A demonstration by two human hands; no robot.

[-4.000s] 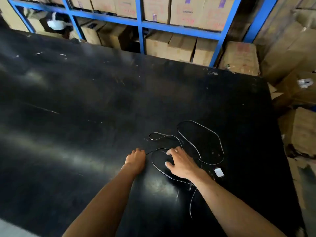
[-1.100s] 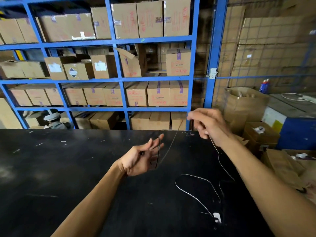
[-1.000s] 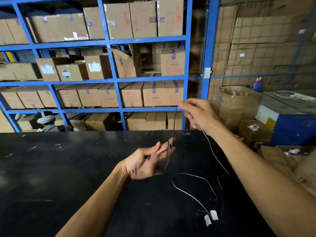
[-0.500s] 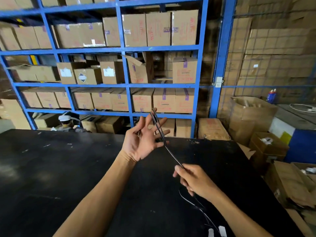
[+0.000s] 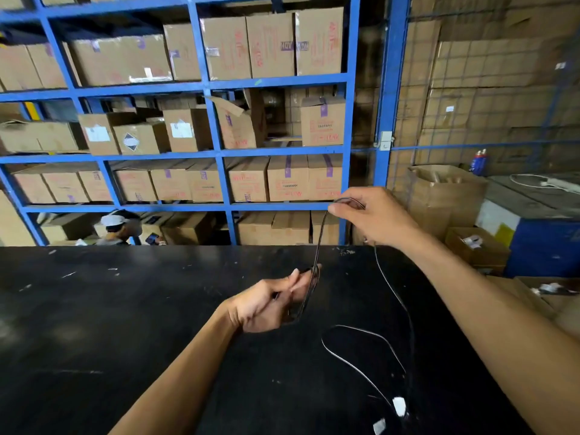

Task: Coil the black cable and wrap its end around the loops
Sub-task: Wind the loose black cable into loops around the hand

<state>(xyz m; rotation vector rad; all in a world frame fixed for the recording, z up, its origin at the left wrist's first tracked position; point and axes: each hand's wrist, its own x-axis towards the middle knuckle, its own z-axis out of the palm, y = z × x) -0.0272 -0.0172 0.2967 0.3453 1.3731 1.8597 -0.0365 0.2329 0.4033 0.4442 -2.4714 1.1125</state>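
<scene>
- Half a second ago the right hand (image 5: pixel 378 218) was low over the table near the wrist of the other arm; it has since risen to shelf height and swung out to the right, drawing a fresh length of cable (image 5: pixel 317 246) up with it.
- The left hand (image 5: pixel 270 304) has dropped from the level of the boxes to just above the table and turned more palm-up.
- The cable is thin, black and glossy. It runs straight and taut from the right hand down to the left, where it curves into narrow loops.
- The rest hangs slack from the right hand, falls to the table (image 5: pixel 94 324) and lies in an open curve ending near two small white tags (image 5: pixel 399 405).
- The table top is matt black, scuffed and flecked with pale bits.
- Left hand: half open, fingers extended, with the loops slung around them.
- Right hand: fingers curled, pinching the cable where it bends over the fingertips.
- Behind stand blue metal shelves (image 5: pixel 213 142) of brown cardboard boxes (image 5: pixel 270 45).
</scene>
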